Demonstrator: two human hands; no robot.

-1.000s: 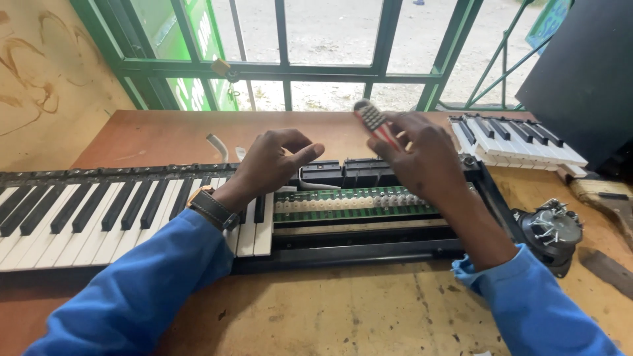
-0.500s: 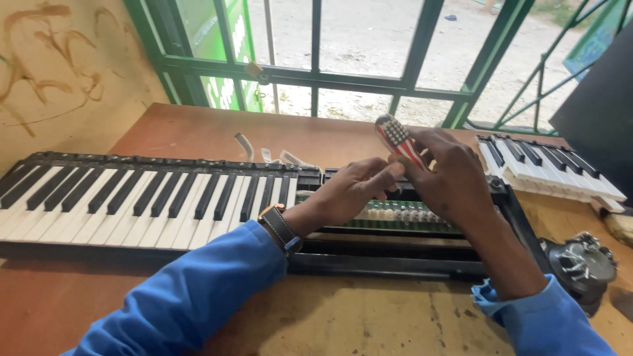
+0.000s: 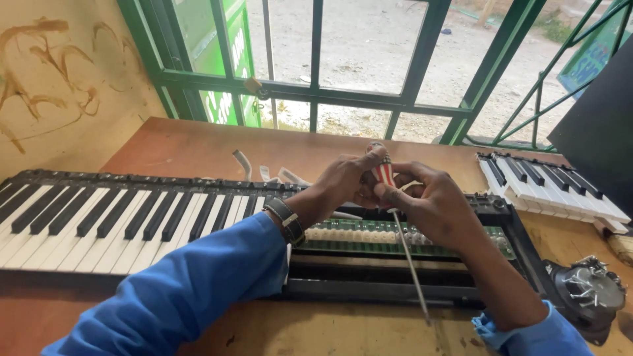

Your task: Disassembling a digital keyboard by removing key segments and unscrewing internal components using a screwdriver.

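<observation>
Centrally, one long electronic keyboard [image 3: 119,217] lies across a wooden table [image 3: 198,148], stretching away to the left of the two hands that meet above it. Directly under the hands its casing is stripped open, and one green circuit strip [image 3: 369,238] with a row of pale rubber contacts lies bare where keys are missing. Well off to the right of the hands rests one loose section of keys [image 3: 547,188], and lower right sits one round metal part [image 3: 589,290] bristling with screws. Just behind the hands lie a few loose white keys [image 3: 264,170]; their exact count is unclear. The left hand [image 3: 346,181] and right hand [image 3: 432,204], both in blue sleeves, are closed together around one screwdriver [image 3: 395,217]. Its red-and-white striped handle is pinched in the fingers [image 3: 379,157] at the top, and its thin metal shaft slants down and towards the viewer, tip hanging free over the keyboard's front edge, touching nothing. The step in hand looks like settling the hold on the tool. Working on the exposed section would call for bringing the tip round onto a screw below the hands.
</observation>
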